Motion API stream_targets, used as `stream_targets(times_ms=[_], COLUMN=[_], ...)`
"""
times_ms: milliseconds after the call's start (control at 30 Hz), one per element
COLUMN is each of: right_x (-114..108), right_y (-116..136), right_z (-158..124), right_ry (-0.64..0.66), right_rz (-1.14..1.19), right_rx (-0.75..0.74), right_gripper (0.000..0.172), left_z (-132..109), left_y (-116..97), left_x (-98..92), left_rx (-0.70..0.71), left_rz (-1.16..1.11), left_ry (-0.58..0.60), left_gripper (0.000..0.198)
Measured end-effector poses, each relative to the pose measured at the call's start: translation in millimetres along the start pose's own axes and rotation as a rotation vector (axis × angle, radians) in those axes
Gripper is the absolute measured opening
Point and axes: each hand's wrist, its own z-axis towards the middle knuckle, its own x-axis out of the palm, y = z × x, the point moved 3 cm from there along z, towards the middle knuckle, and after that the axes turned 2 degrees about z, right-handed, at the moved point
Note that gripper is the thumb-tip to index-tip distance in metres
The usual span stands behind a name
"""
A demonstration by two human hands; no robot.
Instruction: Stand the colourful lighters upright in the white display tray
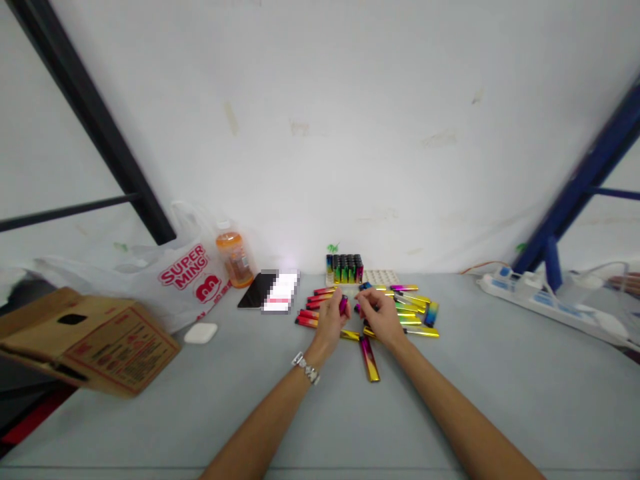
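Several slim, shiny lighters (415,313) in rainbow colours lie scattered on the grey table (450,413). My left hand (331,321), with a watch on its wrist, is closed around a magenta lighter (343,305). My right hand (380,315) is pinched just beside it, over the pile; what its fingertips grip is too small to make out. One red-to-gold lighter (369,359) lies alone between my forearms. Behind the pile stands a tray (381,277) with a block of upright lighters (345,268) in its left part.
A phone (270,291) lies left of the lighters, with an orange drink bottle (233,256), a white plastic bag (185,273), a white case (201,333) and a cardboard box (90,340) further left. A power strip (530,293) runs along the right. A white wall rises behind.
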Motion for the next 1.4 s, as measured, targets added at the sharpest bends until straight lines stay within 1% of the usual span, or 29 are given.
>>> stream_targets(times_ms=[67,133,233,300,367,433,500,600,700,800,967,1033,1233,1400], right_x=[0.0,0.2,0.7,1.2,1.6,1.9,2.1,2.2,2.0,2.1,2.2,2.2,2.4,2.3], right_y=[-0.2,-1.1,-3.1,-4.6,-5.9,-6.7,-6.9,-5.7,-4.3,-4.1,-5.1,-4.4,-2.2,-1.7], right_z=[-0.1,0.1,0.6,1.0,1.2,1.3,1.3,1.2,1.2,1.3,1.1,0.9,0.4,0.3], right_ry=[0.001,0.007,0.014,0.017,0.020,0.026,0.033,0.041,0.042,0.048,0.052,0.054,0.071,0.077], right_rz=[0.007,0.014,0.022,0.029,0.035,0.036,0.036,0.036,0.029,0.018,0.016,0.015,0.017,0.007], right_rx=[-0.003,-0.001,0.004,0.004,0.000,-0.004,-0.004,0.001,0.001,-0.003,-0.001,-0.003,0.000,-0.007], right_gripper=[0.023,0.023,0.024,0.024,0.024,0.024,0.023,0.022,0.021,0.021,0.022,0.022,0.023,0.024], left_z=[3.3,7.0,9.9,9.0,6.2,3.0,1.0,0.2,-0.1,-1.2,-1.2,-1.0,-1.6,-0.2], left_y=[1.5,2.2,1.9,2.5,3.0,1.1,-3.2,-8.7,-11.2,-13.2,-15.4,-15.9,-15.3,-13.1], left_x=[-1.4,-3.6,-7.5,-9.2,-10.1,-10.6,-10.8,-10.5,-10.9,-12.4,-14.0,-13.8,-11.8,-12.3], left_rx=[0.017,0.075,0.169,0.169,0.135,0.144,0.212,0.318,0.380,0.419,0.420,0.419,0.397,0.382], left_rz=[-0.001,0.002,0.028,0.075,0.118,0.148,0.188,0.320,0.446,0.499,0.506,0.526,0.548,0.525], left_ry=[0.054,0.101,0.135,0.160,0.184,0.188,0.166,0.113,0.047,-0.033,-0.112,-0.124,-0.085,-0.087], left_gripper=[0.066,0.064,0.053,0.045,0.041,0.036,0.033,0.031,0.034,0.037,0.032,0.028,0.026,0.026])
